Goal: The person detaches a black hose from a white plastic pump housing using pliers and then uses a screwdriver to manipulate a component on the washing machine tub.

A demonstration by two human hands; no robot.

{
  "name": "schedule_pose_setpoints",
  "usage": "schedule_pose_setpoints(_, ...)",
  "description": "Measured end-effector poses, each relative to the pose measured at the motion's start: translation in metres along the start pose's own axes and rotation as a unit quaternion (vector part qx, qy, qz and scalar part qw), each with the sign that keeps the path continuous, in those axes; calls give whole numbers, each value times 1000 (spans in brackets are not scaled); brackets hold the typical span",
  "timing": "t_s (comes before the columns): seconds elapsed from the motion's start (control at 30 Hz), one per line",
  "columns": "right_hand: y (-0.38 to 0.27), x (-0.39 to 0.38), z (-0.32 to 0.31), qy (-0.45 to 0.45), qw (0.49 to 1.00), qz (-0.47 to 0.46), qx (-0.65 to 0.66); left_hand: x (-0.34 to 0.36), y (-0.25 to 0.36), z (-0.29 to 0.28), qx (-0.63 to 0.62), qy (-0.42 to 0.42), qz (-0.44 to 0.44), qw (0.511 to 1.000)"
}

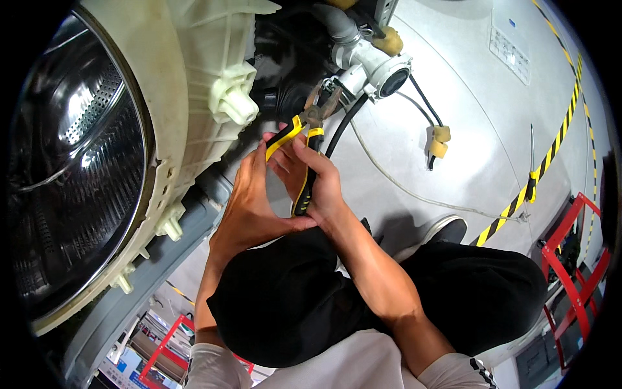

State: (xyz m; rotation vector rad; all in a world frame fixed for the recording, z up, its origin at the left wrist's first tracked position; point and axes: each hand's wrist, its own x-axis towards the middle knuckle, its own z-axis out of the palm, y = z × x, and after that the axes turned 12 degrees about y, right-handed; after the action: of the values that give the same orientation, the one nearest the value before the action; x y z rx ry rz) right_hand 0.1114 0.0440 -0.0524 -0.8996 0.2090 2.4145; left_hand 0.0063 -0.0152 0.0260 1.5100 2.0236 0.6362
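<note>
Combination pliers (315, 117) with yellow and black handles are held between both hands, handles spread and jaws apart. My left hand (246, 201) has its fingers on the left handle. My right hand (322, 178) is closed around the right handle, its thumb along the grip. The jaws point up at the near end of a white plastic drain pump (366, 70), beside a black hose (345, 123). Whether they touch the part there I cannot tell. A grey corrugated hose (337, 24) joins the pump's far side.
A washing machine tub (168, 84) with a steel drum (84, 142) fills the left. Black cables with yellowish foam pieces (440, 141) lie on the grey floor (479, 71). A screwdriver (532, 178) lies by yellow-black floor tape (499, 222). A red frame (573, 285) stands at right.
</note>
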Motion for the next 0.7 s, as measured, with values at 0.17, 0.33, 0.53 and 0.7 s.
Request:
schedule_pose_setpoints(0.17,-4,3,3,-29,999,1,42,-1,-6,3,-14,3,-12,1000)
schedule_pose_setpoints(0.33,0,5,8,5,999,-12,35,0,-8,2,-3,5,-41,999)
schedule_pose_setpoints(0.53,2,3,18,45,998,-25,31,-4,-8,5,-56,42,-84,994)
schedule_pose_setpoints(0.7,0,4,18,51,998,-21,35,-7,-15,10,-72,48,-114,990)
